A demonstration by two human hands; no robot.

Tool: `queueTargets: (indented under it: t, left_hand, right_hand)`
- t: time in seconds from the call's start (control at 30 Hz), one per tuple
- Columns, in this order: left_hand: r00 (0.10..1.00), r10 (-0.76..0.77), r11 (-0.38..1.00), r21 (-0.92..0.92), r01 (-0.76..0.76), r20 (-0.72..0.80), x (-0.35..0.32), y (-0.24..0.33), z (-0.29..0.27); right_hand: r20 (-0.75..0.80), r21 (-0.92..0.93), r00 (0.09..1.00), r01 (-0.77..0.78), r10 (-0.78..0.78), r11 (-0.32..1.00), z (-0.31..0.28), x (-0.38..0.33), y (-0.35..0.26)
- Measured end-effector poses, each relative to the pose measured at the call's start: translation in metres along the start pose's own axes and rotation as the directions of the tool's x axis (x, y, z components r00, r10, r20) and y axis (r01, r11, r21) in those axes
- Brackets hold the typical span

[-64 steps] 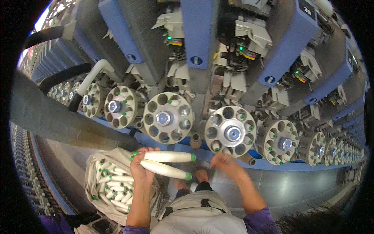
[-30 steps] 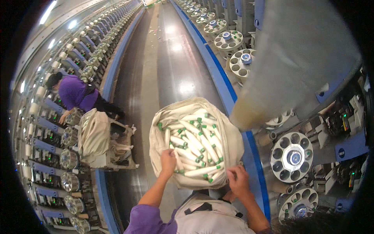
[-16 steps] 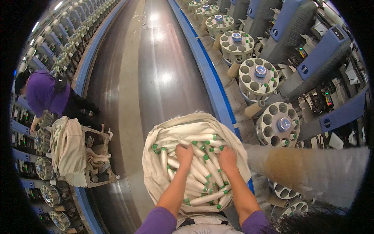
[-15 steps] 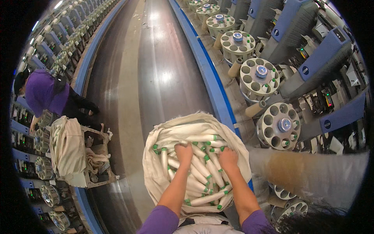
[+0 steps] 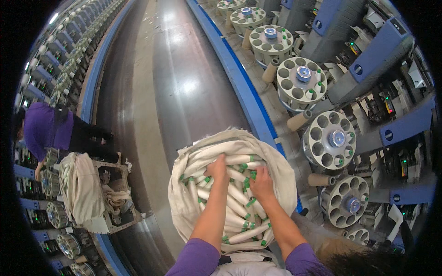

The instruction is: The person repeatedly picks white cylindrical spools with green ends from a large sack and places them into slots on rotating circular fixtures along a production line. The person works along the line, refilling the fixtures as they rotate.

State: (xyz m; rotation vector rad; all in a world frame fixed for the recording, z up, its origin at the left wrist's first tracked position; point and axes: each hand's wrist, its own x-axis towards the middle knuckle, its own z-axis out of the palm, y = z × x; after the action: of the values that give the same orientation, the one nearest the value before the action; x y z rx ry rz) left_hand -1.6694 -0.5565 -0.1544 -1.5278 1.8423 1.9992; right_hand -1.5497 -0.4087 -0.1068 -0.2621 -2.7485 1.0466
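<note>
Left hand point(image 5: 215, 168) and right hand point(image 5: 262, 185), both half-curled, grip unclear, reach into a cloth sack point(image 5: 177, 214) of green-tipped white yarn bobbins point(image 5: 237, 195).

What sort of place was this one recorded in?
Probably a textile mill's yarn-winding hall: machines with round, multi-holed magazines stand in rows along a long aisle, and a cloth bag holds white, green-tipped yarn bobbins.

Left forearm point(image 5: 212, 209) and right forearm point(image 5: 282, 225) are stretched forward; left hand point(image 5: 216, 169) is held slightly farther out than right hand point(image 5: 262, 185), fingers point(image 5: 264, 171) partly hidden.
</note>
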Motion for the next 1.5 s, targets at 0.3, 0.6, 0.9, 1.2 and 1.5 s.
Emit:
queueTargets:
  t: [0.3,0.6,0.9,1.2,1.5]
  left_hand:
    - [0.649,-0.365,0.838,-0.069,0.542,0.667,-0.078,0.064,-0.112]
    - [0.129,-0.56,0.805,0.574,-0.15,0.819,-0.238,0.142,-0.13]
    - [0.072,-0.59,0.793,0.594,-0.132,0.804,-0.298,0.154,-0.099]
    - [0.043,-0.381,0.902,0.381,-0.204,0.924,-0.316,0.145,-0.106]
    - [0.16,-0.275,0.944,0.298,-0.139,0.948,-0.347,0.125,-0.101]
  right_hand:
    - [-0.126,0.736,0.933,-0.14,0.337,0.662,-0.159,-0.027,-0.019]
    - [0.342,0.853,0.878,-0.439,0.334,0.282,-0.216,-0.089,-0.094]
    - [0.363,0.64,0.894,-0.444,0.262,0.627,-0.207,-0.194,-0.091]
    - [-0.235,0.615,0.922,0.387,-0.309,0.688,-0.393,-0.132,-0.104]
    - [-0.624,0.742,0.487,0.614,-0.611,-0.268,-0.457,-0.067,-0.124]
